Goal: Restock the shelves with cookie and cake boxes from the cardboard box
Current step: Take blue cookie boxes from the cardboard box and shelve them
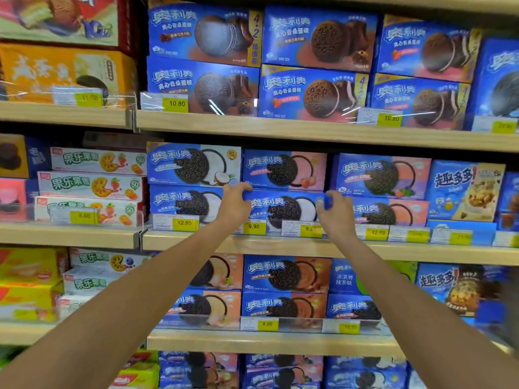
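A blue cookie box (283,210) with a white half-moon picture sits on the middle shelf (280,244), under a blue-and-pink box (285,169). My left hand (234,206) grips its left end, fingers curled over the top left corner. At the box's right end my right hand (335,213) holds the other side, fingers curled round the top right corner. Both arms reach up from below. The cardboard box is not in view.
Blue cookie boxes fill the shelves above (314,49) and below (285,287). White fruit-biscuit boxes (92,185) stack at left, chip-cookie boxes (466,189) at right. Yellow price tags (254,226) line the shelf edges behind clear strips.
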Action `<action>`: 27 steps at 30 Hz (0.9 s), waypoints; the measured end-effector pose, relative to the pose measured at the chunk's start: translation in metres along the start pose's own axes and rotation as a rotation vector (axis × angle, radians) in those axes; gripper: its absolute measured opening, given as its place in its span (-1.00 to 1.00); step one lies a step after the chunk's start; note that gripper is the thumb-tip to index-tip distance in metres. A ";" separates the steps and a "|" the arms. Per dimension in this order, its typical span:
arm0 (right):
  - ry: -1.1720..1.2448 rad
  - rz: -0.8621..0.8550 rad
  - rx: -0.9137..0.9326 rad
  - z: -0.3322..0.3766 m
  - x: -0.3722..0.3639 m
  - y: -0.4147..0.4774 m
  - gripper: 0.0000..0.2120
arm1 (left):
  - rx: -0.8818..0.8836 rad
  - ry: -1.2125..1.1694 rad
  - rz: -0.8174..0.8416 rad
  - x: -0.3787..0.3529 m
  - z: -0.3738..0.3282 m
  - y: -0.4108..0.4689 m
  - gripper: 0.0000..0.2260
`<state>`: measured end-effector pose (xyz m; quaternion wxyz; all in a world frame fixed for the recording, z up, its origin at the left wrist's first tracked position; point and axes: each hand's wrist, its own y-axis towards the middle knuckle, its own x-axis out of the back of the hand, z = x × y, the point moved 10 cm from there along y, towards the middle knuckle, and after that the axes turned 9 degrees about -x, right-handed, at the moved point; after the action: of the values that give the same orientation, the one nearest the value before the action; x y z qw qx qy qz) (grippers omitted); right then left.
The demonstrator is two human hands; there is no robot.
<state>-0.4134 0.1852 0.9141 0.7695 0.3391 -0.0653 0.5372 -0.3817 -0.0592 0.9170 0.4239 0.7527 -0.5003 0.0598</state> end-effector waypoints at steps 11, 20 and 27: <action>0.114 0.125 -0.039 0.021 -0.036 -0.013 -0.65 | 0.056 -0.165 0.113 0.001 0.003 -0.018 -0.67; 0.495 0.297 -0.139 0.034 -0.077 -0.079 -0.73 | 0.327 -0.675 -0.040 0.005 0.057 -0.079 -0.79; 0.316 0.475 -0.240 -0.014 -0.155 -0.163 -0.70 | 0.475 -0.602 0.043 -0.012 0.119 -0.167 -0.85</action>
<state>-0.3399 0.0406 0.7577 0.6576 0.1332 -0.0853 0.7366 -0.2929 -0.1101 0.7389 0.0706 0.8031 -0.5902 -0.0410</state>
